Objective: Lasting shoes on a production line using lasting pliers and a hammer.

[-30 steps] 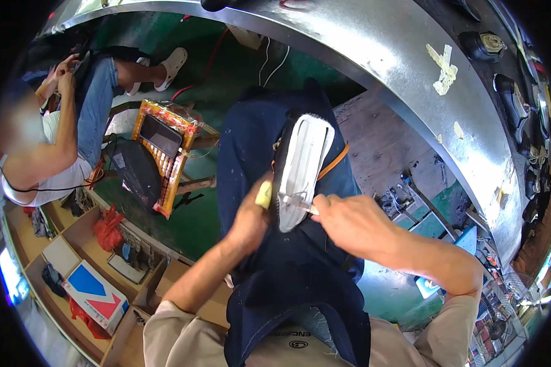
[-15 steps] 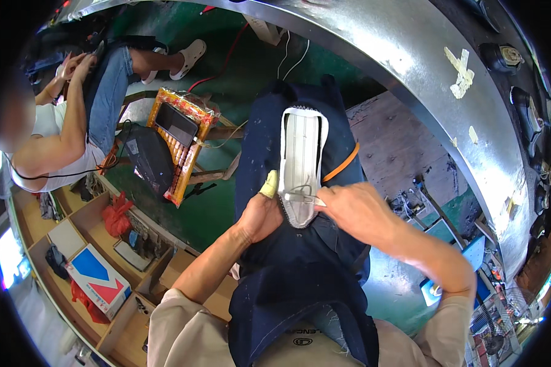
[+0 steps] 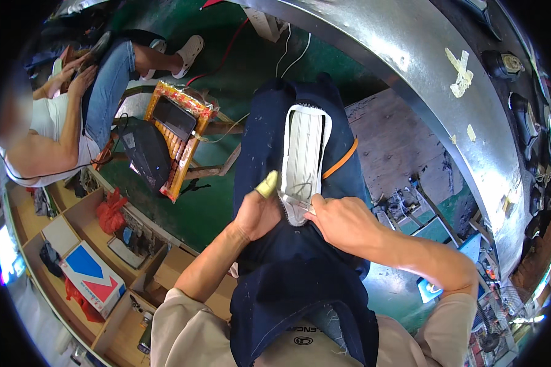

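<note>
A shoe bottom (image 3: pixel 302 150) lies lengthwise on my lap, its long white ribbed face up and a stitched rim around it. My left hand (image 3: pixel 256 214) grips its left edge near the narrow end; yellow tape or a cover wraps the thumb, and the other fingers are partly hidden. Pinched in my right hand (image 3: pixel 346 221) is a thin, flat, silvery blade (image 3: pixel 296 202), which lies across the shoe bottom near that end. A thin loop of grey thread or wire (image 3: pixel 304 187) shows just above the blade.
Dark blue cloth (image 3: pixel 294 257) covers my lap, with an orange strap (image 3: pixel 341 159) at right. Left stands a stool (image 3: pixel 180 147) bearing a phone (image 3: pixel 174 118) and black bag (image 3: pixel 144 153). A person (image 3: pixel 55 128) sits beyond. A metal table edge (image 3: pixel 422 67) curves along the right.
The blade has turned from nearly level to slanting down toward my right hand, which has shifted slightly left and down. My left hand keeps its hold. The seated person's hands have moved.
</note>
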Action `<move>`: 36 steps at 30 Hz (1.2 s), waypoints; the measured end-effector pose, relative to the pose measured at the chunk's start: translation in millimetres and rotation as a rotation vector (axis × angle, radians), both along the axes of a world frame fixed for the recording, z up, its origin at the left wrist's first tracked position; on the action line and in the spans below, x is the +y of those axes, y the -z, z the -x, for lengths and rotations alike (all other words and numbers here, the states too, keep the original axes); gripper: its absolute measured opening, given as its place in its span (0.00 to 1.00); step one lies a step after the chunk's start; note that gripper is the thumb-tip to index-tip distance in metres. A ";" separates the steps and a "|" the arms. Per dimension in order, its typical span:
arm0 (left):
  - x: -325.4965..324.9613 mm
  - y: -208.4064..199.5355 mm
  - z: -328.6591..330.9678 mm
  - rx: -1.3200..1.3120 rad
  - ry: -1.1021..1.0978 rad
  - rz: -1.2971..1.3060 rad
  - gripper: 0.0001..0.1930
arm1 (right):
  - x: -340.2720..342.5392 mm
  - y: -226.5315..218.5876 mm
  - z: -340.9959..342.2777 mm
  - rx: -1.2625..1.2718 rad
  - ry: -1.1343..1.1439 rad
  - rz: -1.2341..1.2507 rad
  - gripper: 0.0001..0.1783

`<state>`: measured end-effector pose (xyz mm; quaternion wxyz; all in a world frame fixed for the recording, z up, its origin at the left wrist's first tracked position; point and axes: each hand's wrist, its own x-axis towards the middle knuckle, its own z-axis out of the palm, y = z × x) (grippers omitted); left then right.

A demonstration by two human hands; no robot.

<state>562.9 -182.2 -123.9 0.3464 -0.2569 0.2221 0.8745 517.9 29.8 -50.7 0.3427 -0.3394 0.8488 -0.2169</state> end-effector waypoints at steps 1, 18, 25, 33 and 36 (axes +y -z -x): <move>-1.5 1.0 -0.5 -0.001 -0.012 0.004 0.33 | -0.4 6.5 -5.8 -0.062 0.094 0.051 0.14; 31.6 4.2 -27.2 0.189 0.138 0.723 0.27 | 40.1 20.5 -14.7 -0.279 0.224 0.067 0.20; 37.8 -5.3 -31.1 0.425 0.269 1.144 0.27 | 36.8 -17.1 14.2 0.033 0.193 0.008 0.16; 53.6 -14.5 -37.3 0.462 0.071 1.377 0.36 | 15.2 14.0 35.1 0.023 0.149 0.161 0.14; 26.2 -15.3 -23.1 0.550 0.153 1.512 0.30 | 38.2 3.4 52.1 -0.231 0.264 0.097 0.14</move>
